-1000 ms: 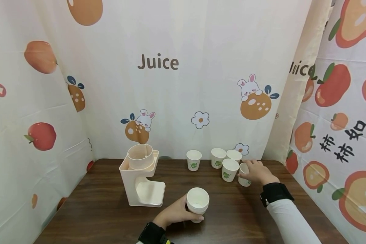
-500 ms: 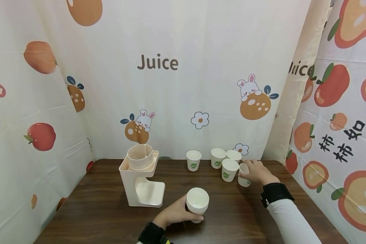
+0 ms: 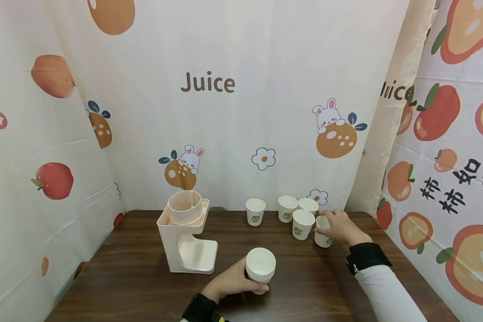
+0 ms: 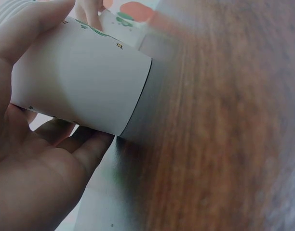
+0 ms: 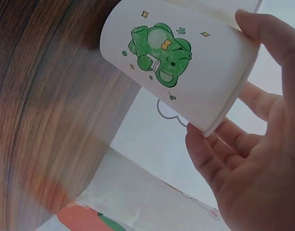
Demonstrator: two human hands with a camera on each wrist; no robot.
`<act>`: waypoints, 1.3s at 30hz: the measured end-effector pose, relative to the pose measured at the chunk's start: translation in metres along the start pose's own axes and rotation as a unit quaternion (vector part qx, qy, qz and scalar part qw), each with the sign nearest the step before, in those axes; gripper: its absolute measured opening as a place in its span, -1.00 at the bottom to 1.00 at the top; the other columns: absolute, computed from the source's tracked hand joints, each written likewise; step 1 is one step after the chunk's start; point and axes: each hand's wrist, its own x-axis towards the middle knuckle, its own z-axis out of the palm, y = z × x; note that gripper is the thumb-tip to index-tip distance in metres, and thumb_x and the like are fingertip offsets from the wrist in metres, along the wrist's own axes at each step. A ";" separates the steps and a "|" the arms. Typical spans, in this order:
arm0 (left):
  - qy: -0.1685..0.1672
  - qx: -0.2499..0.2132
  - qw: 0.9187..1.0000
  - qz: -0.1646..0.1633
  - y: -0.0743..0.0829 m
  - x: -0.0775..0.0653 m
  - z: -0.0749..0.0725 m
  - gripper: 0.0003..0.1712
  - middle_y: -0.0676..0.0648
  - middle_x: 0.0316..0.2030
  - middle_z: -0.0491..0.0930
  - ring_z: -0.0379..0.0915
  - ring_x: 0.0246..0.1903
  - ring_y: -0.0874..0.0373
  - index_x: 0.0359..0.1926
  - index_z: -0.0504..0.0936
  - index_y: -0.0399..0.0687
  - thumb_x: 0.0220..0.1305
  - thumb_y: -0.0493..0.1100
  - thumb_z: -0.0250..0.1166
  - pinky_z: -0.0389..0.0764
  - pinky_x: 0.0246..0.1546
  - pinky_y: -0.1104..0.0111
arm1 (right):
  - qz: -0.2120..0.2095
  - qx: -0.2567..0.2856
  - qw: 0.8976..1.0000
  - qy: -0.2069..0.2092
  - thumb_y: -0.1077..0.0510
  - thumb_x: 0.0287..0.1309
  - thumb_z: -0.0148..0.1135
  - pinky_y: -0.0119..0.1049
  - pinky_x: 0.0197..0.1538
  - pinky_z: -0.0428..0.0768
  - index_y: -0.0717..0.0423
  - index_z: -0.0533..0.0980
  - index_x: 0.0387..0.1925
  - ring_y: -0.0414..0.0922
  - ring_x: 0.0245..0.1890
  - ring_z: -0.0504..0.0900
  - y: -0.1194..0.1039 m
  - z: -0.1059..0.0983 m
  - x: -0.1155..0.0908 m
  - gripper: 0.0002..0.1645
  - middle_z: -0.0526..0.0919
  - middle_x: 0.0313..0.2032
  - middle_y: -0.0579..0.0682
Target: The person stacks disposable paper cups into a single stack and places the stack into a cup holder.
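In the head view, my left hand [image 3: 236, 281] grips a stack of white paper cups [image 3: 260, 263] at the table's near middle, the rims close together. The left wrist view shows the thumb and fingers round the lowest cup [image 4: 85, 79], close above the wood. Farther back on the right, my right hand [image 3: 341, 228] holds a single paper cup [image 3: 323, 240] by its rim, thumb on one side and fingers on the other. That cup [image 5: 210, 62] bears a green cartoon animal in the right wrist view. Just left of it stands an upright paper cup [image 3: 303, 226].
More upright paper cups stand at the back: one alone [image 3: 255, 212], one [image 3: 287, 209] beside the group, another [image 3: 308, 205] partly hidden. A cream-coloured stand with a cylindrical top [image 3: 187, 237] occupies the left side of the dark wooden table [image 3: 137, 268]. Printed curtains [image 3: 225, 125] enclose it.
My right hand and the cup it holds have shifted very slightly to the right, away from the neighbouring cup. The left hand and its stack stay in place.
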 end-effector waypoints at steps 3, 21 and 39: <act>-0.002 0.000 1.000 -0.001 -0.001 0.000 0.000 -0.13 0.05 0.10 0.44 0.34 0.07 0.12 0.27 0.21 0.26 -0.04 -0.17 0.46 0.20 0.16 -0.03 | -0.001 0.003 1.000 0.004 -0.17 0.02 0.29 0.29 -0.07 0.42 0.23 0.39 0.13 0.38 -0.01 0.30 -0.001 -0.002 -0.002 -0.24 0.41 -0.07 0.45; -0.007 0.002 1.000 0.006 -0.006 -0.001 0.000 -0.12 0.06 0.10 0.44 0.34 0.08 0.13 0.28 0.19 0.28 -0.03 -0.14 0.46 0.20 0.16 -0.04 | -0.024 0.003 1.000 0.004 -0.17 -0.01 0.32 0.26 -0.11 0.44 0.20 0.43 0.05 0.36 -0.05 0.33 -0.012 -0.004 -0.011 -0.30 0.43 -0.10 0.40; -0.002 0.005 1.000 -0.013 -0.006 0.001 -0.001 -0.12 0.08 0.11 0.43 0.35 0.06 0.15 0.27 0.18 0.32 -0.03 -0.11 0.46 0.23 0.14 -0.01 | -0.093 0.008 0.995 0.022 -0.10 0.00 0.34 -0.08 -0.30 0.48 0.06 0.44 0.07 0.06 -0.23 0.37 -0.051 -0.006 -0.028 -0.39 0.44 -0.21 0.17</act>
